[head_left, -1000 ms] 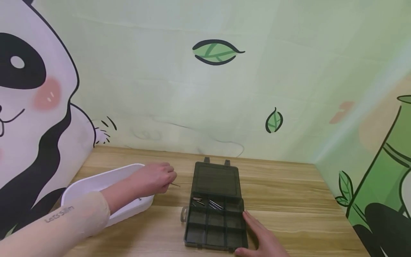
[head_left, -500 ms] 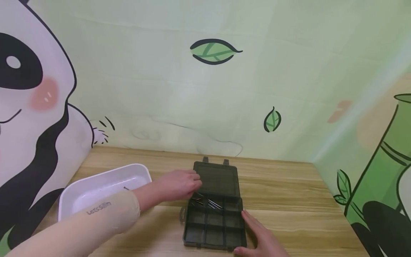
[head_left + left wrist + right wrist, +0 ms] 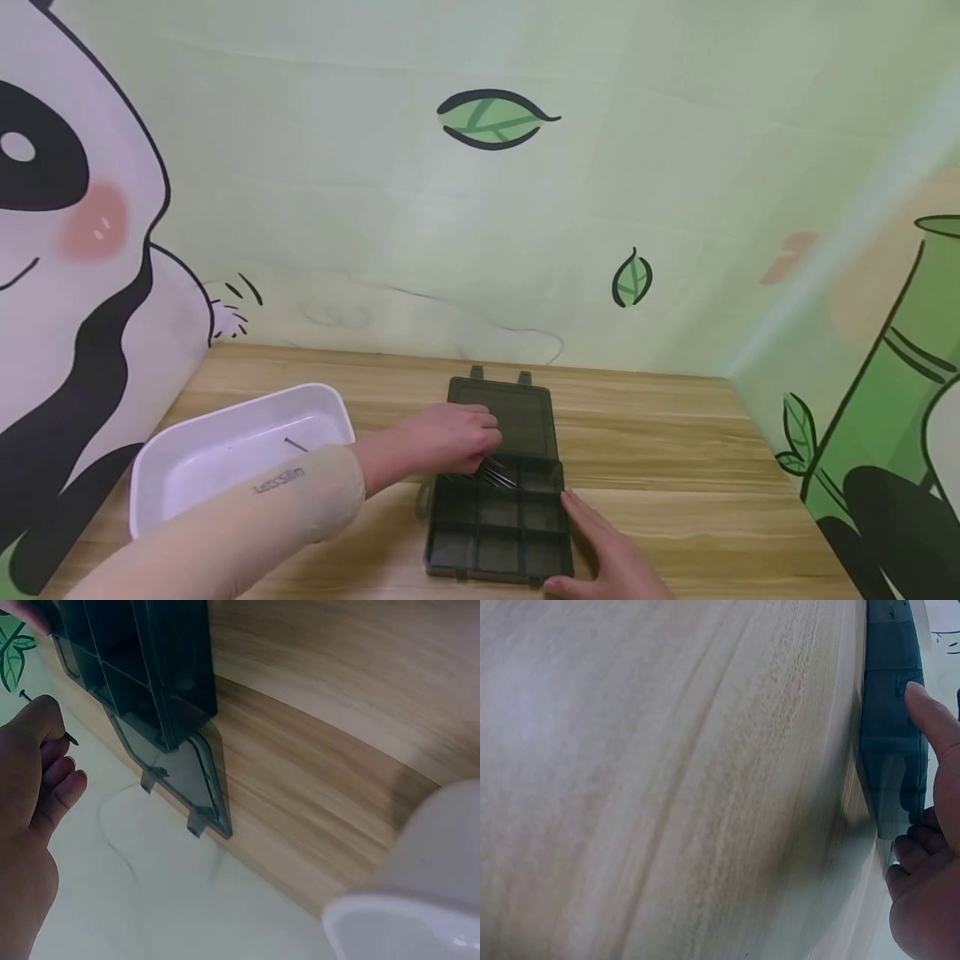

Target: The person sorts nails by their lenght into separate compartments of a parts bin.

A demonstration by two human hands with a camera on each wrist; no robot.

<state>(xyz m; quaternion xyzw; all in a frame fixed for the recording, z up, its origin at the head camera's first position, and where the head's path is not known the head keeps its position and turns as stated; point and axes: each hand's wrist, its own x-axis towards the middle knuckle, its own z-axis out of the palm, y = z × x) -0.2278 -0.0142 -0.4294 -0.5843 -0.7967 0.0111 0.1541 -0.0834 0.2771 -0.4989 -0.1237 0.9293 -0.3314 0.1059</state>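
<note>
My left hand (image 3: 457, 437) is over the back row of a dark see-through compartment box (image 3: 498, 546). Between its thumb and fingers it pinches a nail (image 3: 73, 740), whose flat head and pointed tip stick out either side in the left wrist view. Several nails (image 3: 498, 477) lie in the back middle compartment; the hand partly covers the back left one. My right hand (image 3: 611, 554) holds the box at its near right corner, thumb on the front wall and fingers along the right side. Another nail (image 3: 296, 445) lies in the white tray (image 3: 138, 492).
The box lid (image 3: 517, 417) lies folded back behind the compartments, its two latches toward the wall. The tray stands left of the box, with my left forearm (image 3: 300, 508) passing over its near right part. A printed cloth wall (image 3: 375, 250) rises behind the wooden table (image 3: 637, 433).
My left hand has moved right, from beside the tray to above the box, carrying the nail. The right hand stays on the box corner.
</note>
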